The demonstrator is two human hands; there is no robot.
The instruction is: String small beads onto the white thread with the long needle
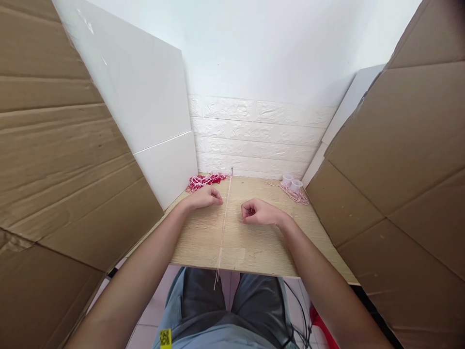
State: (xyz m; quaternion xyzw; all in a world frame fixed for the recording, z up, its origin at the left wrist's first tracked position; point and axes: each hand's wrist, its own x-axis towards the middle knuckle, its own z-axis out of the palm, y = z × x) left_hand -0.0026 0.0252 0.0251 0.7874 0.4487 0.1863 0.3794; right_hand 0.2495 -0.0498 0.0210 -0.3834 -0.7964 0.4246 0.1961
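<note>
A thin pale cord [225, 208] runs straight from a small dark peg [231, 169] at the back of the wooden tabletop [203, 237] to its front edge. Its loose ends hang over that edge. My left hand [204, 197] is just left of the cord, thumb and fingers pinched together. On the other side, a little farther from the cord, my right hand [262, 212] has its fingers curled in to the thumb. A faint thread-like line shows by the right fingertips. Whatever either hand pinches is too small to make out.
Red and pink-white cords [205, 182] lie heaped at the back left. At the back right, clear plastic cups [296, 185] stand by more pink cord [298, 197]. Tall cardboard panels [65, 145] flank both sides, and a white brick-patterned wall [261, 131] closes the back.
</note>
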